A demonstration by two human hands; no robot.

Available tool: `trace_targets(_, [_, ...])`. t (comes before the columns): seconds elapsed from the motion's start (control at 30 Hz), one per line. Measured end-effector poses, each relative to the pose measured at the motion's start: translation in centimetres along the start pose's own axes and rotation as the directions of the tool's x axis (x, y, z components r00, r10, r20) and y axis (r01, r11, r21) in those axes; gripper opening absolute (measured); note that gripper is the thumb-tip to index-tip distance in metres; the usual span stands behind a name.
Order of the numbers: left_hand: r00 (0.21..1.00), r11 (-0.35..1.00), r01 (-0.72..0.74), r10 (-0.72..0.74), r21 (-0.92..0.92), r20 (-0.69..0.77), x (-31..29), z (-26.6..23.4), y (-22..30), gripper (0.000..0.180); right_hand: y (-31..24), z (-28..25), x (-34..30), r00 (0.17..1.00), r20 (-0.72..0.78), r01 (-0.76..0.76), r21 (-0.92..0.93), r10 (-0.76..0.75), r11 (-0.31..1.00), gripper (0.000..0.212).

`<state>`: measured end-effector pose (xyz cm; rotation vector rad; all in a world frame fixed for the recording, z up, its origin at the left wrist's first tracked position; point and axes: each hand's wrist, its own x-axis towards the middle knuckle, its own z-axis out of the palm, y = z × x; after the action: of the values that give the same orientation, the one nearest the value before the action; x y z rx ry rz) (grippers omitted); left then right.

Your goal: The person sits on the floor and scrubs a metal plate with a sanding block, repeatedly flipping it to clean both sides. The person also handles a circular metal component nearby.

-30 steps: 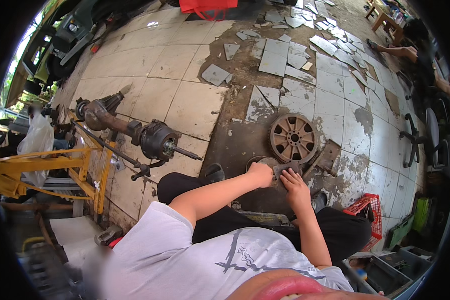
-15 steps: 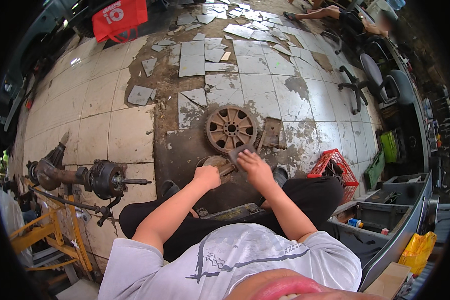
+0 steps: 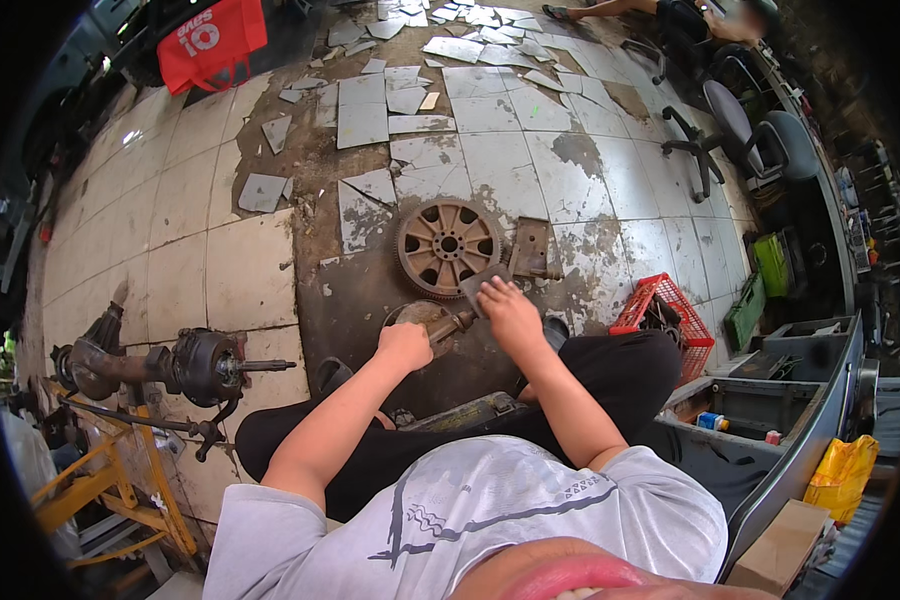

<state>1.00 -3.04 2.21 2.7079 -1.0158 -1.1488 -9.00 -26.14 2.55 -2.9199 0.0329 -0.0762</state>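
My left hand [image 3: 405,346] is closed around one end of a short rusty metal shaft [image 3: 452,325], holding it slanted in front of my crossed legs. At the shaft's other end, my right hand [image 3: 511,311] grips a dark grey square sheet [image 3: 482,284], its fingers pressed over it; the sheet's material cannot be made out. Beneath the shaft lies a round metal disc [image 3: 416,312], partly hidden by my left hand. Just beyond stands a large rusty toothed flywheel [image 3: 433,222], lying flat on the floor. A rusty metal plate with holes [image 3: 530,247] rests to its right.
An axle assembly [image 3: 195,365] sits on a yellow stand [image 3: 120,475] at my left. To my right are a red crate [image 3: 705,337] with dark parts and a grey metal bin [image 3: 745,455]. Broken tiles [image 3: 362,115], an office chair [image 3: 735,130] and a seated person are farther off.
The whole view has shifted slightly. The square sheet is tilted a little differently against the shaft's end, with my right hand on it; my left hand keeps its hold.
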Motion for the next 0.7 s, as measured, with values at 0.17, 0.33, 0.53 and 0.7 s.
trace_targets(0.17, [1.000,1.000,-0.016,0.016,0.018,0.007,-0.3,-0.5,-0.5,0.035,-5.0,-2.6,-0.7,0.961,0.030,0.249,0.341,-0.275,0.906,0.051])
trace_targets(0.33, [0.999,0.998,-0.014,0.011,-0.064,-0.044,-0.4,-0.7,-0.2,0.033,-0.8,-1.6,1.0,0.998,-0.055,0.003,0.083,0.001,0.997,0.045])
trace_targets(0.53, [1.000,1.000,-0.017,0.017,-0.012,-0.012,-0.5,-1.2,-0.1,0.031,-4.5,-1.1,-0.5,0.980,0.043,0.176,0.281,-0.196,0.943,0.042])
trace_targets(0.7, [0.995,0.998,-0.049,0.045,-0.045,-0.087,-0.6,0.1,-0.6,0.029,-2.1,-2.4,1.0,0.995,-0.076,0.076,0.156,-0.065,0.985,0.042])
